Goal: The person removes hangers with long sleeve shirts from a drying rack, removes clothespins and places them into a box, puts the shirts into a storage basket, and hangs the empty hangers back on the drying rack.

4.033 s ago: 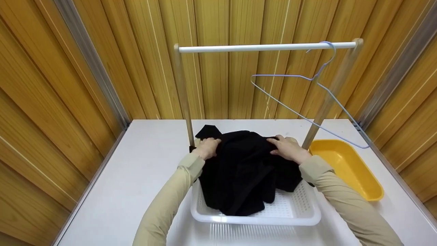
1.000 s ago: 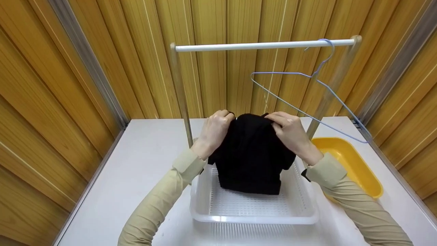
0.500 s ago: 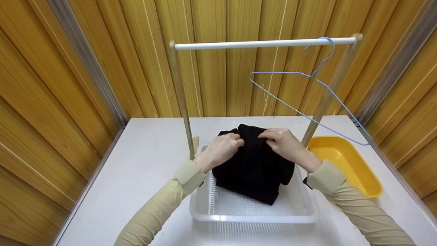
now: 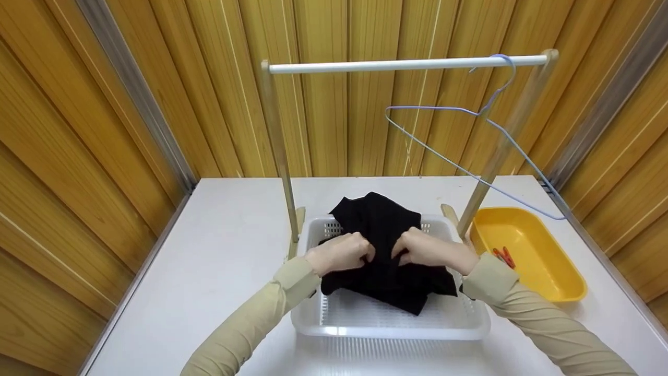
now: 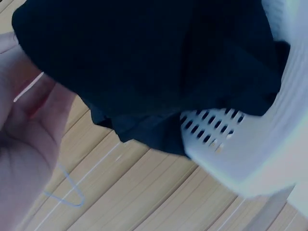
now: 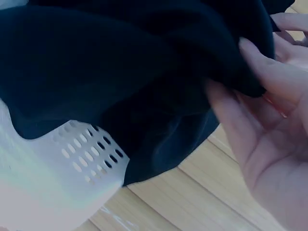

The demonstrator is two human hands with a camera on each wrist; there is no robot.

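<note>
A crumpled black garment (image 4: 383, 219) lies in a white perforated basket (image 4: 391, 332), its far end draped over the basket's back rim. My left hand (image 4: 342, 255) pinches a fold of the cloth near its middle. Facing it, a short gap to the right, my right hand (image 4: 430, 249) pinches the cloth between thumb and fingers. In the right wrist view, the garment's folded edge (image 6: 250, 72) runs between thumb and fingers. The left wrist view has the cloth (image 5: 134, 57) hanging from the fingers, with part of the palm showing.
Behind the basket stands a rack with a white bar (image 4: 386, 65) and wooden posts. A blue wire hanger (image 4: 443, 156) hangs at its right end. A yellow tray (image 4: 548, 261) with red clothespins (image 4: 504, 257) sits at the right. Wood-look panels enclose the white table (image 4: 224, 250).
My hands first lay wide apart on the spread garment, then raised it above the basket. Now they have come down and closer together, and the cloth's top has fallen toward the back rim.
</note>
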